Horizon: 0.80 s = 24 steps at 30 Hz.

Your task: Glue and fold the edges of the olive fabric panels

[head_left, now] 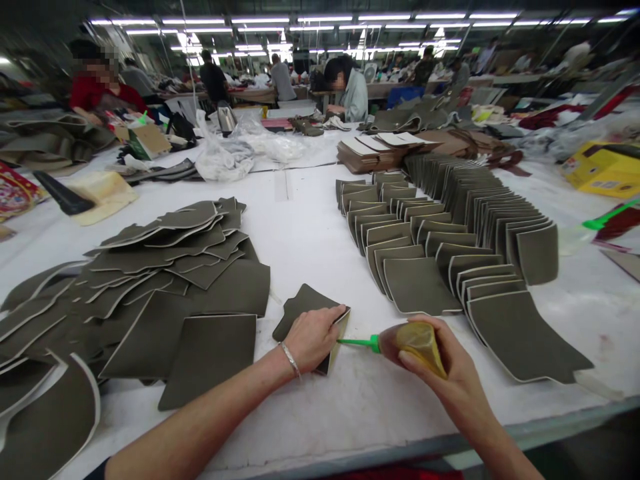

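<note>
My left hand [314, 337] lies on a dark olive cut piece [303, 307] on the white table [320, 220], fingers curled over its right edge, folding it up. A silver bracelet sits on that wrist. My right hand [440, 370] is wrapped round a squeeze bottle of amber glue [415, 341]. Its green nozzle [356, 343] points left at the lifted edge of the piece.
A loose heap of olive pieces [165, 280] covers the left of the table. Overlapping rows of finished pieces [450, 240] fill the right. A second green-tipped bottle [595, 227] and a yellow box [603, 170] lie far right. Other people work at the far tables.
</note>
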### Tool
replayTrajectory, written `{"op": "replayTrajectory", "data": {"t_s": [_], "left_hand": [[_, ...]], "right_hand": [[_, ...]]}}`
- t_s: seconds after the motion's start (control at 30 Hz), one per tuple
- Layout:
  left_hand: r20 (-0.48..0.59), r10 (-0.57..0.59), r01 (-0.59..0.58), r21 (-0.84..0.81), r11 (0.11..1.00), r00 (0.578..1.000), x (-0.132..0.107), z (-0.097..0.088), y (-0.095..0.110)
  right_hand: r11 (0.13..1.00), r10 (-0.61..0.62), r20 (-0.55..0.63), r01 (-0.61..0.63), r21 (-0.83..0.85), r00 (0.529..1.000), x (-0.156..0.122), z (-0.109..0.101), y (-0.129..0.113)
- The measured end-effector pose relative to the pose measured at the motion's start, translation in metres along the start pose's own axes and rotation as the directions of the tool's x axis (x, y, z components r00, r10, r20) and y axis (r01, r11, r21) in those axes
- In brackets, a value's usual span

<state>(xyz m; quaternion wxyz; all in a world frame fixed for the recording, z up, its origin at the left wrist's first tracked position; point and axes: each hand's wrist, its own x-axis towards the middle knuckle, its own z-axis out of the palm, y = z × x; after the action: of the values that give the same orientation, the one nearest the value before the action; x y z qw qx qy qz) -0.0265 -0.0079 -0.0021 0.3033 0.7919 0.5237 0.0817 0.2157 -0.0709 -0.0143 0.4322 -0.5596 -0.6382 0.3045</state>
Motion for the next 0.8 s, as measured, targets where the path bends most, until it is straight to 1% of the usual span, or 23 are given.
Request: {"op": "replayTrajectory", "data": {"t_s": [0.07,0.17,0.23,0.3,0.37,0.43,0.57,0.73,0.8], "left_hand": [[0.006,0.002,-0.002,-0.005,1.0,1.0,0.0,0.0,0.0],[0.005,0.01,-0.01,-0.016,1.0,1.0,0.001,-0.001,0.0],[0.003,0.02,-0.02,-0.024,1.0,1.0,0.001,-0.001,-0.001],[0.003,0.026,-0.026,-0.03,0.999,1.0,0.001,-0.001,-0.001],[0.004,0.024,-0.023,-0.032,0.999,1.0,0.002,-0.001,-0.001],[0.002,0.016,-0.016,-0.031,0.999,1.0,0.002,-0.001,-0.001],[0.007,0.012,-0.011,-0.028,1.0,1.0,0.002,-0.001,-0.001],[0.01,0.005,-0.005,-0.032,0.999,1.0,0.002,-0.001,0.0],[0.011,0.003,-0.003,-0.037,0.999,1.0,0.002,-0.002,0.001]], "right_hand": [[1.0,-0.001,0.004,0.001,0.0,1.0,0.001,-0.001,0.002],[1.0,0.002,0.056,-0.002,0.003,0.998,0.003,-0.002,0.004],[1.0,0.008,0.033,-0.008,-0.005,0.999,0.005,-0.004,0.004],[1.0,0.013,-0.031,-0.013,-0.019,0.999,0.009,-0.005,0.005],[1.0,0.012,-0.066,-0.014,-0.027,0.998,0.012,-0.006,0.005],[1.0,0.003,-0.052,-0.005,-0.03,0.999,0.011,-0.007,0.005],[0.999,-0.015,0.018,0.016,-0.04,1.0,0.006,-0.006,0.004],[0.998,-0.01,-0.027,0.008,-0.067,1.0,0.01,-0.009,0.004],[0.997,-0.021,-0.023,0.019,-0.073,1.0,0.01,-0.009,0.004]]}}
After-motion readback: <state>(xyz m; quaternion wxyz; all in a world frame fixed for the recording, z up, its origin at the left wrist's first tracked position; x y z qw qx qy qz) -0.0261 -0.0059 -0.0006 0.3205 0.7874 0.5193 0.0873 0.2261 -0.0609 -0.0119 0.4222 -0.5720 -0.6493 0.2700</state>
